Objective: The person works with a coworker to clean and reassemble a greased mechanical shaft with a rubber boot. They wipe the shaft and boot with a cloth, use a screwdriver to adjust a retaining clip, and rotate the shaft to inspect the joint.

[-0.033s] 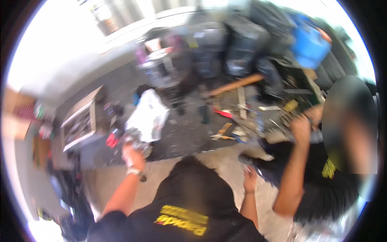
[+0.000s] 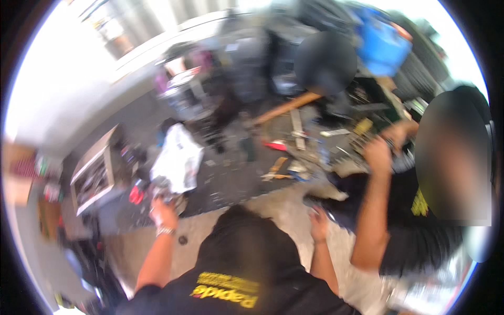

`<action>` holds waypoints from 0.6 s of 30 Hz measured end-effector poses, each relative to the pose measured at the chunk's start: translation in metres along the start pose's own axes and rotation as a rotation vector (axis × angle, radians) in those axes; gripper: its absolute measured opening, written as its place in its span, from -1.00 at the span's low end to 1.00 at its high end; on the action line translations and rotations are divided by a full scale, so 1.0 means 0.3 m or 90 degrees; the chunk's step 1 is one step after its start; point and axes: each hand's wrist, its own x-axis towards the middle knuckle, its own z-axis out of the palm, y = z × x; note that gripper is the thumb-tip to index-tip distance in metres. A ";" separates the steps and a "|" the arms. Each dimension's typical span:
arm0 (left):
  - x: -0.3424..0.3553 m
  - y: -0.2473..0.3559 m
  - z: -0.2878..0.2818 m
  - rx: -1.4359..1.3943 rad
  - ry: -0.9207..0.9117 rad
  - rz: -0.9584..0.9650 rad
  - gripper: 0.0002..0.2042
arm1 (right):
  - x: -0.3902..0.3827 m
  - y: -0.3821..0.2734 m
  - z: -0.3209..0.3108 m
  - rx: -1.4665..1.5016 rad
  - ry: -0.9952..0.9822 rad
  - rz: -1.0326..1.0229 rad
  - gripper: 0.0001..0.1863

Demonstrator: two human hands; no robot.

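Observation:
My left hand [image 2: 164, 214], a band at its wrist, is at the near edge of the dark worktable [image 2: 220, 181]. Its fingers close against a blurred grey, metal-looking part [image 2: 178, 203]. Just beyond lies a white plastic bag [image 2: 178, 157], and a small red object [image 2: 137, 194] is left of the hand. My right hand [image 2: 318, 226] hangs low in front of the table, beside a dark shape and a small shiny thing [image 2: 330, 216]; blur hides whether its fingers hold anything.
At right a co-worker's hands [image 2: 380, 149] work among metal parts. An open box of parts [image 2: 94, 181] stands left. Behind are a clear bucket [image 2: 189, 97], black containers [image 2: 247, 68] and a blue jug [image 2: 383, 47]. A wooden handle [image 2: 289, 107] and scattered tools lie mid-table.
The whole view has shifted, so the table and its things sit further left in the picture. My left hand stays by the grey part; the right hand keeps nearly the same place.

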 end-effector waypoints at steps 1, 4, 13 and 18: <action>0.038 -0.076 0.005 0.341 0.111 0.151 -0.69 | 0.027 -0.064 0.018 -0.036 -0.019 0.019 -0.70; 0.103 -0.202 0.045 -0.004 0.021 0.064 -0.67 | 0.134 -0.233 0.112 -0.052 -0.028 -0.082 -0.69; -0.021 0.010 -0.266 -0.212 0.114 0.120 -0.66 | 0.028 -0.546 0.268 0.069 0.008 -0.208 -0.69; 0.114 0.175 -0.277 -0.568 0.071 0.170 -0.67 | -0.011 -0.800 0.376 0.114 -0.146 -0.466 -0.70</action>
